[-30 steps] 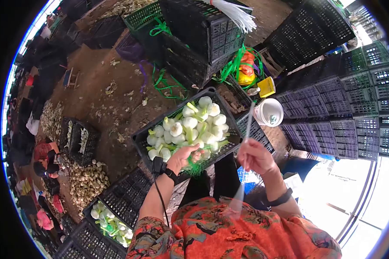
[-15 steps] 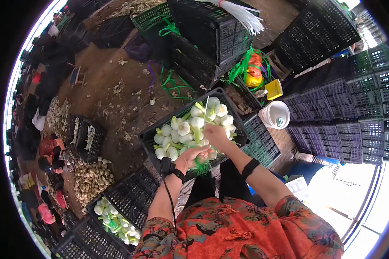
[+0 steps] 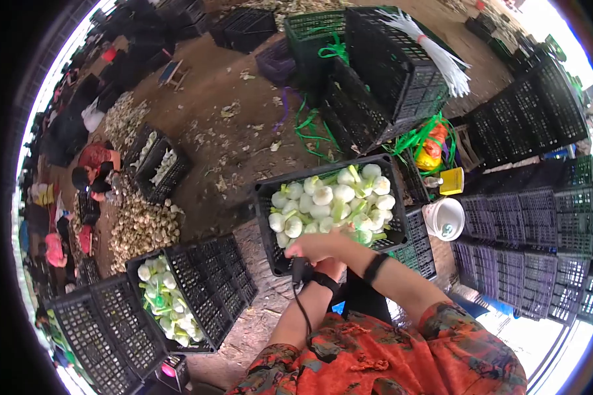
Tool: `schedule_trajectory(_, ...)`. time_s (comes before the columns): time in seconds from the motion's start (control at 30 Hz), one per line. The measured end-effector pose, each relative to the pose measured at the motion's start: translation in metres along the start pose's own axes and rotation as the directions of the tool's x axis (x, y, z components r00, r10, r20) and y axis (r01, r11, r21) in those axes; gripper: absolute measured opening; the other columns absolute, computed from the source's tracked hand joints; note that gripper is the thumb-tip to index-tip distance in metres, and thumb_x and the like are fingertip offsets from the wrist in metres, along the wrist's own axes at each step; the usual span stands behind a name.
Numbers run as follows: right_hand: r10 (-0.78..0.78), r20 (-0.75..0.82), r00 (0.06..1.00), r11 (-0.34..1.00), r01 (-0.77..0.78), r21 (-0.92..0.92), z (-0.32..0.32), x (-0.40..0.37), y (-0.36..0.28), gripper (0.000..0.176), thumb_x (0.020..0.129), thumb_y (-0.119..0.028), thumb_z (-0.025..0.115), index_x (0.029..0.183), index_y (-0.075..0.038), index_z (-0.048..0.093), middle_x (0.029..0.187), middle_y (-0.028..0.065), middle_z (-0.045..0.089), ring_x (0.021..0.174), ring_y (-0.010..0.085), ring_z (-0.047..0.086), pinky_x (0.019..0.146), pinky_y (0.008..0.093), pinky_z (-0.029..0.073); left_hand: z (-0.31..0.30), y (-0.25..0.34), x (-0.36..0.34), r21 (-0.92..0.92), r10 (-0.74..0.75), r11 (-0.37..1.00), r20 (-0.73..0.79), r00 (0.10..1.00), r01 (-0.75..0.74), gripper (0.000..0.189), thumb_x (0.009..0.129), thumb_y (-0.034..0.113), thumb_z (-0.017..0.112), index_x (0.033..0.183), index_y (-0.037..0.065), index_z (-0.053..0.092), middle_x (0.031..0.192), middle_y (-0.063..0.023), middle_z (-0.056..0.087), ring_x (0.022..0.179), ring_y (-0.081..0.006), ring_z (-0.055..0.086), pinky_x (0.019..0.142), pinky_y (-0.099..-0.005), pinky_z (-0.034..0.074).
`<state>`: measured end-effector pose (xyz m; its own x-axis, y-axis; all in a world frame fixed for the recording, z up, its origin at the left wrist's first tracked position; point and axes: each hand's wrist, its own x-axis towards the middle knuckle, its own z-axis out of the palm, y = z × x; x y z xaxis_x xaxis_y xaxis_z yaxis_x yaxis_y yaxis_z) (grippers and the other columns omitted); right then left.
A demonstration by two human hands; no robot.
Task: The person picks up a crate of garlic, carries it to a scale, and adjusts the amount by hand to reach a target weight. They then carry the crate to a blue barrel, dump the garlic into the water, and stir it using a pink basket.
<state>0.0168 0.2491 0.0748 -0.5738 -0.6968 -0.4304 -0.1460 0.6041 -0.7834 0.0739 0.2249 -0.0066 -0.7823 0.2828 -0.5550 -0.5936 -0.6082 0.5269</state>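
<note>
Right hand [image 3: 311,245]: held over the near edge of the black crate [image 3: 262,220], toward its near left corner, with the fingers curled; whether anything is grasped cannot be told.
Left hand [image 3: 331,267]: partly covered by the right hand, just beside the same edge; its grip is hidden and cannot be told.
Wrists: a dark band [image 3: 375,267] is worn on the right forearm, and a black watch [image 3: 324,282] on the left wrist, with a small black device [image 3: 301,270] and its cable [image 3: 304,309] beside it.
White bulbs [image 3: 323,195]: heaped inside the black crate from its left edge to its right edge, with green stems pointing in several directions.
Green netting [image 3: 362,234]: seen among the bulbs near the crate's near edge, right of the middle, partly hidden by the right forearm.
Right of the crate: a white bucket [image 3: 444,219] is placed near its right edge, with a yellow container [image 3: 452,181] behind it.
Beyond the far right corner: green strips [image 3: 412,141] are bunched around an orange and yellow bag [image 3: 431,150].
Left side: more bulbs [image 3: 171,304] are held in a second crate [image 3: 212,343], and a heap of bulbs [image 3: 145,230] is spread on the ground near a co-worker [image 3: 95,164].
</note>
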Motion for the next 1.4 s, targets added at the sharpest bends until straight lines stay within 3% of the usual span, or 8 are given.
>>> schedule_trajectory(0.1, -0.117, -0.745, 0.657, 0.983, 0.184, 0.008, 0.003, -0.033, 0.073, 0.005, 0.08, -0.004, 0.055, 0.082, 0.0, 0.056, 0.068, 0.0009, 0.054, 0.063, 0.0084, 0.052, 0.054, 0.0229, 0.043, 0.01, 0.001, 0.007, 0.171, 0.141, 0.972, 0.109, 0.984, -0.159, 0.027, 0.075, -0.007, 0.054, 0.101, -0.001, 0.056, 0.076, -0.002, 0.053, 0.061, -0.0158, 0.054, 0.054, -0.0273, 0.045)
schedule_trajectory(0.2, 0.733, -0.649, 0.202, 0.596, 0.269, 0.757, 0.015, -0.108, 0.075, 0.006, 0.085, -0.009, 0.053, 0.079, -0.006, 0.054, 0.061, -0.0003, 0.049, 0.051, 0.0073, 0.047, 0.047, 0.0229, 0.037, -0.014, -0.029, 0.05, -0.475, -0.17, 0.87, -0.03, 0.985, 0.136, 0.024, 0.072, -0.01, 0.054, 0.094, 0.0, 0.059, 0.074, -0.0004, 0.052, 0.061, -0.0145, 0.054, 0.051, -0.0274, 0.044)
schedule_trajectory(0.37, 0.393, -0.216, 0.894, 0.358, 0.067, 0.931, 0.108, -0.071, 0.054, 0.02, 0.081, -0.015, 0.059, 0.099, -0.007, 0.057, 0.068, 0.0036, 0.057, 0.055, 0.0134, 0.053, 0.049, 0.0254, 0.041, -0.006, -0.029, 0.045, -0.043, -0.041, 0.998, -0.154, 0.987, 0.035, 0.009, 0.072, -0.002, 0.057, 0.08, 0.001, 0.061, 0.066, -0.0022, 0.053, 0.056, -0.0167, 0.054, 0.048, -0.0308, 0.043)
schedule_trajectory(0.7, 0.413, -0.31, 0.857, -0.388, 0.473, 0.791, 0.121, 0.024, 0.067, 0.012, 0.086, -0.02, 0.052, 0.089, -0.011, 0.059, 0.072, 0.0056, 0.059, 0.059, 0.0172, 0.056, 0.052, 0.029, 0.045, 0.041, 0.04, -0.009, 0.728, 0.228, 0.664, 0.018, 0.973, -0.169, 0.023, 0.063, 0.004, 0.059, 0.084, -0.005, 0.065, 0.061, -0.0027, 0.055, 0.056, -0.0111, 0.048, 0.049, -0.0308, 0.037)
schedule_trajectory(0.93, 0.481, 0.087, 0.872, -0.076, -0.057, 0.995, 0.044, -0.101, 0.104, 0.016, 0.08, -0.011, 0.058, 0.068, -0.012, 0.048, 0.051, -0.007, 0.031, 0.038, 0.006, 0.027, 0.036, 0.0228, 0.019, 0.033, 0.036, 0.002, 0.857, 0.18, 0.506, 0.003, 0.984, -0.095, 0.018, 0.071, 0.008, 0.065, 0.082, -0.006, 0.062, 0.075, -0.0131, 0.064, 0.067, -0.0136, 0.058, 0.055, -0.0312, 0.045)
schedule_trajectory(1.0, 0.435, 0.111, 0.893, -0.041, -0.103, 0.994, 0.019, -0.106, 0.119, 0.026, 0.083, -0.012, 0.057, 0.061, -0.012, 0.043, 0.049, -0.0058, 0.029, 0.037, 0.0066, 0.025, 0.036, 0.0221, 0.019, 0.018, 0.021, 0.02, -0.674, -0.542, 0.669, -0.155, 0.826, 0.312, 0.015, 0.079, 0.011, 0.059, 0.085, -0.003, 0.06, 0.082, -0.0115, 0.063, 0.072, -0.0151, 0.059, 0.058, -0.0303, 0.046)
schedule_trajectory(1.27, 0.363, 0.023, 0.932, 0.51, -0.219, 0.832, -0.074, -0.054, 0.113, 0.016, 0.08, -0.007, 0.055, 0.065, -0.005, 0.051, 0.05, -0.0041, 0.035, 0.039, 0.0088, 0.031, 0.036, 0.0263, 0.023, 0.003, 0.022, 0.009, 0.227, -0.269, 0.937, -0.022, 0.963, 0.267, 0.017, 0.087, 0.021, 0.064, 0.08, 0.005, 0.063, 0.073, -0.0001, 0.054, 0.069, -0.0079, 0.052, 0.058, -0.0234, 0.044)
schedule_trajectory(1.4, -0.288, 0.006, 0.958, 0.734, 0.224, -0.641, -0.038, -0.004, 0.037, 0.013, 0.072, -0.016, 0.059, 0.069, -0.005, 0.065, 0.066, 0.0122, 0.062, 0.06, 0.031, 0.061, 0.054, 0.0418, 0.048, 0.007, 0.019, 0.002, 0.644, -0.094, 0.756, -0.069, 0.993, 0.117, 0.02, 0.089, 0.021, 0.057, 0.103, 0.007, 0.057, 0.092, -0.0033, 0.053, 0.087, -0.0149, 0.051, 0.077, -0.0303, 0.044)
